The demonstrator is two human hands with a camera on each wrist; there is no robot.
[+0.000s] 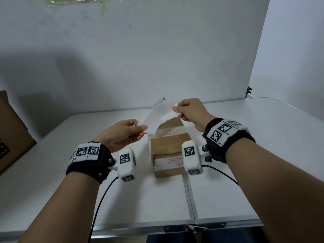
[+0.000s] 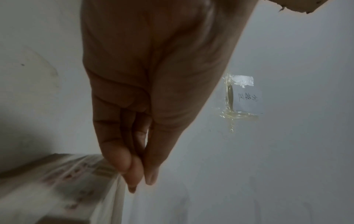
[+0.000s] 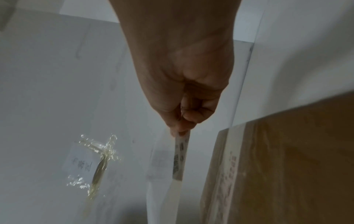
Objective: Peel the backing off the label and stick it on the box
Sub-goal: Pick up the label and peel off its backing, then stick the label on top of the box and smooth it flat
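A brown cardboard box (image 1: 168,146) with white, red-printed tape stands in the middle of the white table (image 1: 245,155). Both hands hold a white label sheet (image 1: 157,116) in the air just above the box's far end. My left hand (image 1: 142,128) pinches its lower left corner between thumb and fingers. At the upper right corner, my right hand (image 1: 177,111) pinches it, and there two layers curl apart. In the right wrist view the right hand (image 3: 180,133) holds a printed strip (image 3: 181,159) edge-on, next to the box (image 3: 287,151). The left wrist view shows the left hand (image 2: 141,181) pinching, with the box (image 2: 47,189) blurred below.
A large cardboard carton (image 1: 10,134) stands at the left edge of the table. A white backboard (image 1: 157,58) rises behind the table, with a paper note (image 2: 247,98) taped to it. Cables run from both wrist cameras toward the table's near edge.
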